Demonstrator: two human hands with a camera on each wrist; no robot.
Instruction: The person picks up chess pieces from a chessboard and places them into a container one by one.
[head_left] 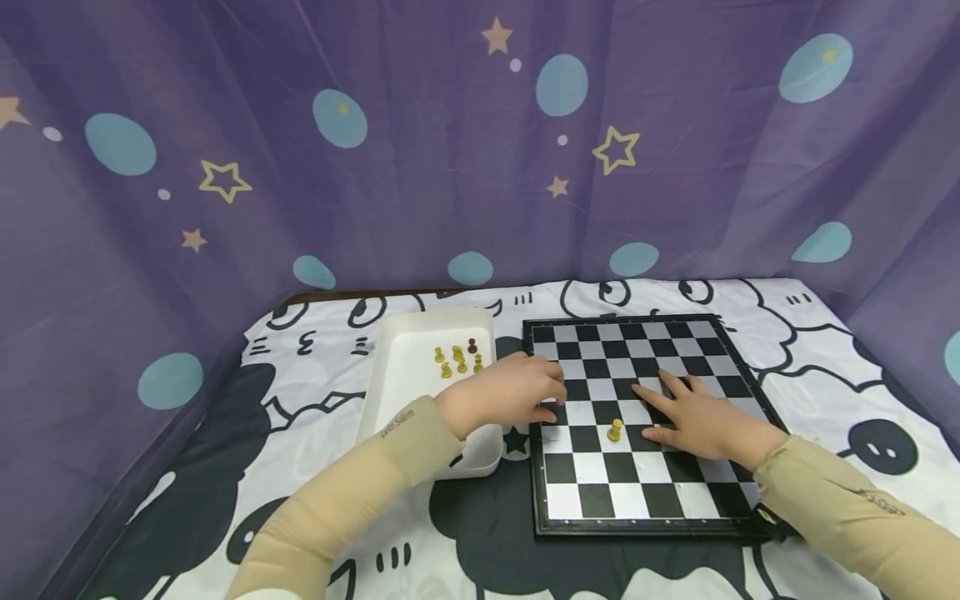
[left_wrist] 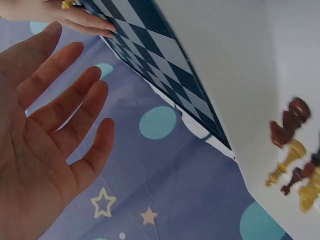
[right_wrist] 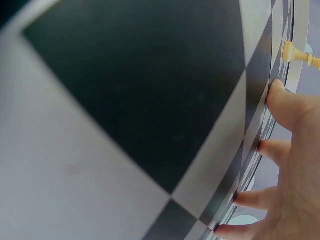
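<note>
My left hand [head_left: 506, 392] hovers at the left edge of the chessboard [head_left: 587, 527], between it and the white tray [head_left: 377, 392]. In the left wrist view its fingers [left_wrist: 90, 112] are loosely bent, with nothing in them. My right hand [head_left: 701, 421] rests on the chessboard with spread fingers; in the right wrist view the fingertips touch the squares. A yellow chess piece [head_left: 615, 430] stands on the board just left of the right thumb, apart from both hands. Several yellow chess pieces [head_left: 457, 354] and a dark red one [head_left: 472, 345] are in the tray.
The left wrist view shows more dark red pieces [left_wrist: 287, 122] in the tray. A black and white patterned cloth [head_left: 315, 367] covers the table. Behind it hangs a purple curtain [head_left: 420, 200] with stars and blue ovals.
</note>
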